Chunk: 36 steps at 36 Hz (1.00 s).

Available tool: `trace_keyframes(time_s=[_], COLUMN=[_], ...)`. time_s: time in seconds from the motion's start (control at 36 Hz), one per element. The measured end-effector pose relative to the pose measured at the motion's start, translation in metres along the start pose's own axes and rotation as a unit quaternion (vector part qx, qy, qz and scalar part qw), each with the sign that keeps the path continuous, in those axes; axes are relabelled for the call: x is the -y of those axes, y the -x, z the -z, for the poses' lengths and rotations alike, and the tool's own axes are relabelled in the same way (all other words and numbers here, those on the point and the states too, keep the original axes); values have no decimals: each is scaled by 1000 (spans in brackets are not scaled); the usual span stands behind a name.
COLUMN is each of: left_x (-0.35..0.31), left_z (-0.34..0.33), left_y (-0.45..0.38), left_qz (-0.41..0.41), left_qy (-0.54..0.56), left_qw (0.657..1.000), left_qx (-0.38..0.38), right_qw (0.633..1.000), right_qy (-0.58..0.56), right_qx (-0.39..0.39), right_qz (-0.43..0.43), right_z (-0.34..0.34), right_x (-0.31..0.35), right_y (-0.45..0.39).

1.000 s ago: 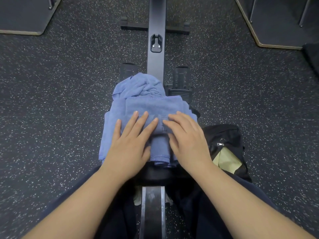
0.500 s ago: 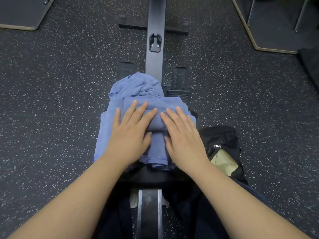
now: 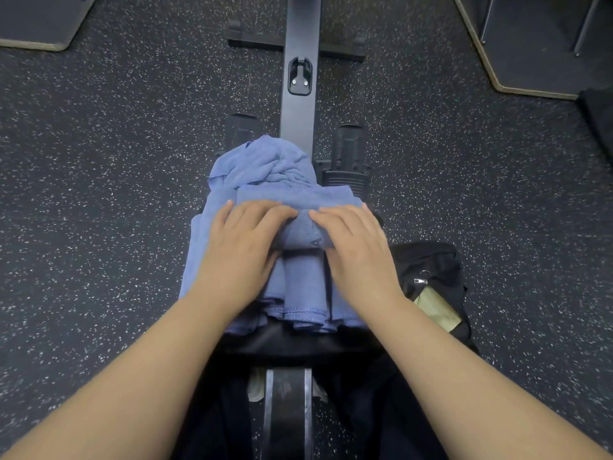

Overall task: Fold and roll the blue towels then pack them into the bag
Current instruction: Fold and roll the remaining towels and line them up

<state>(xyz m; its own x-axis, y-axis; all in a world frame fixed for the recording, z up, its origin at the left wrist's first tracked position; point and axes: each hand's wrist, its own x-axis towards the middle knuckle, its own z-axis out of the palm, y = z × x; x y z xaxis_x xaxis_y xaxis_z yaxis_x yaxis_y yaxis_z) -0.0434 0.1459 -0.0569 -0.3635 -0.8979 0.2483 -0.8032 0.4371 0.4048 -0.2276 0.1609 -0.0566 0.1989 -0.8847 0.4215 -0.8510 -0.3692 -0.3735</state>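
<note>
A folded blue towel (image 3: 303,283) lies on the black seat (image 3: 298,343) of a rowing machine, its far part turned into a thick roll (image 3: 303,230). My left hand (image 3: 242,250) and my right hand (image 3: 356,254) sit side by side on that roll, fingers curled over its top and gripping it. Behind the roll lies a crumpled blue towel (image 3: 265,164). More blue cloth hangs off the seat's left side (image 3: 195,260). A black bag (image 3: 431,270) lies on the floor right of the seat, unzipped, with a yellow-green lining (image 3: 436,307) showing.
The rowing machine's rail (image 3: 298,104) runs away from me, with two footrests (image 3: 348,147) beside it. Dark speckled rubber floor (image 3: 99,194) surrounds everything. Platform edges sit at the top left (image 3: 33,34) and top right (image 3: 530,61).
Both hands went from lying flat on the towel to curling over it, and the towel's middle has bunched into a thick roll under the fingers.
</note>
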Motion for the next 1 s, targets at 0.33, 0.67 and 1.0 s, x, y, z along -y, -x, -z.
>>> trace_keyframes(time_s=[0.33, 0.67, 1.0], left_x=[10, 7, 4], left_z=[25, 32, 22], left_y=[10, 5, 3], left_qz=[-39, -28, 26], left_qy=[37, 120, 43], left_qw=[996, 992, 999], left_qx=[77, 38, 16], right_qw=[993, 995, 1000], right_qy=[-44, -5, 4], right_qx=[109, 89, -16], right_qz=[22, -35, 26], right_z=[21, 13, 6], right_x=[6, 8, 22], right_y=[13, 10, 5])
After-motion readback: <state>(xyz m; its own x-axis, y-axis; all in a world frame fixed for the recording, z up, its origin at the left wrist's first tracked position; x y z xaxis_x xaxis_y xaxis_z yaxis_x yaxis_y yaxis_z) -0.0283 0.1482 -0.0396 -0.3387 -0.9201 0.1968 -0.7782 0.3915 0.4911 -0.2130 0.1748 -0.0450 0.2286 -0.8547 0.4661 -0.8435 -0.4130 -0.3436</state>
